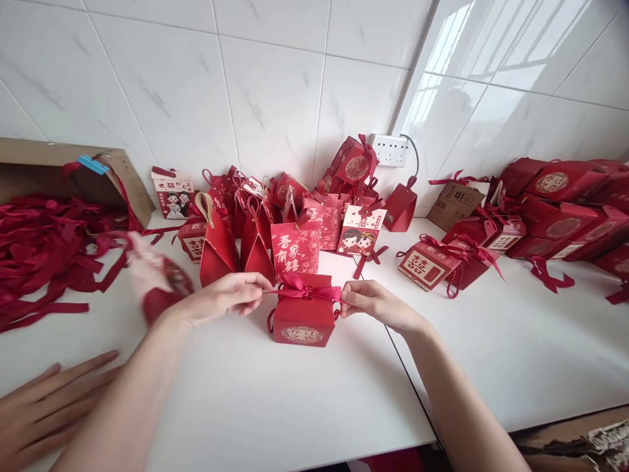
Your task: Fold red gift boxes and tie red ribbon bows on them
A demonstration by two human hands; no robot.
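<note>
A small red gift box (303,321) with a gold round emblem stands on the white table in front of me. Across its top runs a dark pink ribbon (305,288), knotted in the middle. My left hand (234,292) pinches the ribbon's left end, thumb and fingers together. On the other side, my right hand (367,300) grips the right end close to the box. The ribbon is stretched level between both hands. Just behind the box stands a red bag-shaped box (295,248) with pale lettering.
Another person's hand (59,400) lies spread at the lower left, near a blurred red and white box (160,272). A cardboard carton (132,187) spills loose ribbons (44,242). Stacked red boxes (555,216) fill the right; a power strip (390,151) is against the tiled wall.
</note>
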